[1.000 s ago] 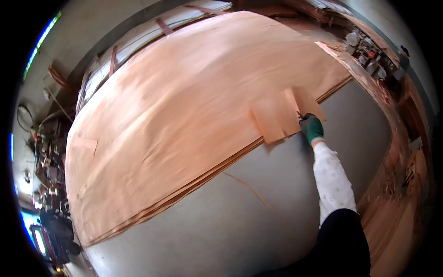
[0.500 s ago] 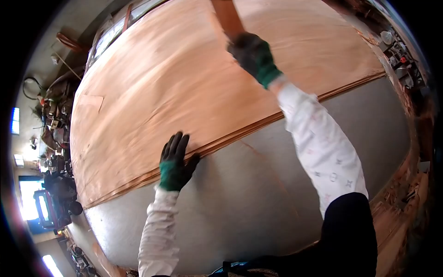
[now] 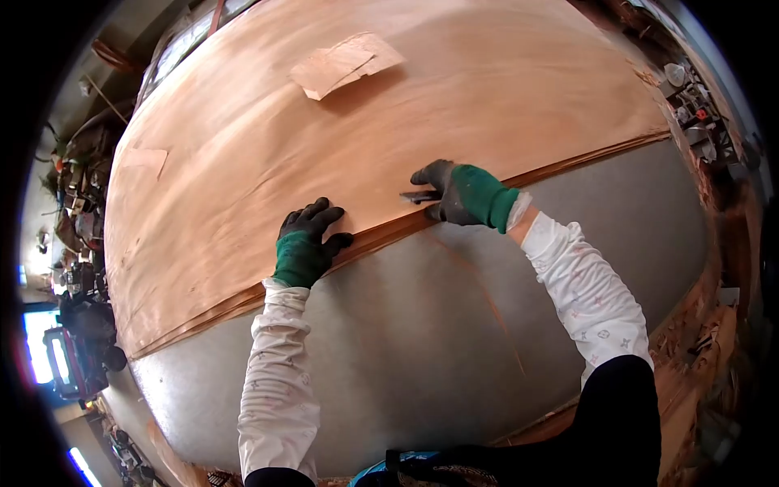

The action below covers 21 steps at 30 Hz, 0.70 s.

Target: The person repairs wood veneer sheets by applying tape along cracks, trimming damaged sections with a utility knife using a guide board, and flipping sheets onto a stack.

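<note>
Large sheets of light-brown wood veneer (image 3: 243, 178) lie stacked on a grey metal tabletop (image 3: 406, 325), their layered front edge facing me. My left hand (image 3: 308, 239), in a black and green glove, rests on the veneer at that edge with its fingers spread. In a matching glove, my right hand (image 3: 466, 195) is at the same edge farther right. It grips a small, flat, dark cutter (image 3: 420, 196), mostly hidden by the fingers. A loose veneer scrap (image 3: 347, 65) is over the far part of the sheet and casts a shadow.
Another small veneer piece (image 3: 146, 161) lies on the sheet at the left. Beyond the table's left side a dark red vehicle (image 3: 69, 361) stands near a bright opening. Assorted items (image 3: 698, 114) sit past the right edge, with wood scraps (image 3: 706, 337) lower down.
My right hand has come down from the far part of the sheet to the front edge. The brown strip it held is gone from it. The left hand stays on the edge.
</note>
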Each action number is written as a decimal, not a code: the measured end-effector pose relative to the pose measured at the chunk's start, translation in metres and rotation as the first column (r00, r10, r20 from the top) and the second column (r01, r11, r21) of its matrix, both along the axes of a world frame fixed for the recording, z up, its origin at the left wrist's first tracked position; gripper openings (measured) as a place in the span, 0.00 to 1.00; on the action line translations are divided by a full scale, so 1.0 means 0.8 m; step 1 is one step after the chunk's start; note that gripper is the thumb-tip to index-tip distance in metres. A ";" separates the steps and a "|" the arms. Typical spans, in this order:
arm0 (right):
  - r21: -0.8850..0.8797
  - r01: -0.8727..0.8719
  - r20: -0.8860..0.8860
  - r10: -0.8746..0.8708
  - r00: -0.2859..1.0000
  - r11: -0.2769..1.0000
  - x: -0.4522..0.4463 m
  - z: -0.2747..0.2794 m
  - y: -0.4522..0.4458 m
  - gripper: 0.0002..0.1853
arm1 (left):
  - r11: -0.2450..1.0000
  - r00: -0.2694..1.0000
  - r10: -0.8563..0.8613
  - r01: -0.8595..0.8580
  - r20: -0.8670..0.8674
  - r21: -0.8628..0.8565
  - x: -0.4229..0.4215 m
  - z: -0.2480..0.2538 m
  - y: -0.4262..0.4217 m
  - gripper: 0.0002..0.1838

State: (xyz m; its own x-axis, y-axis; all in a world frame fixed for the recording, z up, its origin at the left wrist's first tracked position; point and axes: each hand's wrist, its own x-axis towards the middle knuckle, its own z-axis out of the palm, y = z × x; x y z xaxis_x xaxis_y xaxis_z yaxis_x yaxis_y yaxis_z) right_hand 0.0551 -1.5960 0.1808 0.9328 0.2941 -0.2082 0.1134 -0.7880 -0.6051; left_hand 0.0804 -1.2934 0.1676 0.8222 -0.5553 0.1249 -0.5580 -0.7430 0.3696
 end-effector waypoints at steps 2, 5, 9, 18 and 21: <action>-0.283 -0.049 -0.026 0.043 0.999 0.958 -0.009 0.021 0.013 0.27 | 1.000 1.000 -0.012 0.012 0.002 -0.015 0.001 0.003 0.001 0.22; -0.323 -0.084 0.002 0.089 0.996 0.943 0.012 0.011 0.010 0.11 | 0.998 1.000 -0.005 0.004 -0.022 -0.055 0.002 0.006 0.001 0.19; -0.350 -0.065 -0.014 0.065 0.998 0.934 0.017 0.026 0.015 0.06 | 0.996 0.998 -0.063 0.065 0.025 -0.069 0.009 0.005 0.008 0.12; -0.359 0.103 0.353 0.033 0.935 0.928 0.004 0.032 0.011 0.07 | 0.383 0.394 -0.230 -0.804 -0.890 -0.455 -0.117 0.023 0.041 0.18; -0.505 0.056 0.026 -0.049 0.998 0.861 0.017 0.083 0.032 0.11 | 0.097 0.163 -0.601 -0.957 -0.782 -0.274 -0.095 0.010 0.077 0.33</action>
State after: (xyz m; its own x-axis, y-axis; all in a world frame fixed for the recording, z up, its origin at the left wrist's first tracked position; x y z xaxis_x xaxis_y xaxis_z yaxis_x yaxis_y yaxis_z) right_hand 0.0688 -1.5704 0.2468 0.9472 0.1020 -0.3041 0.0678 -0.9903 -0.1211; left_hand 0.0043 -1.2316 0.1759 0.6957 -0.4490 -0.5607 0.7086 0.5568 0.4334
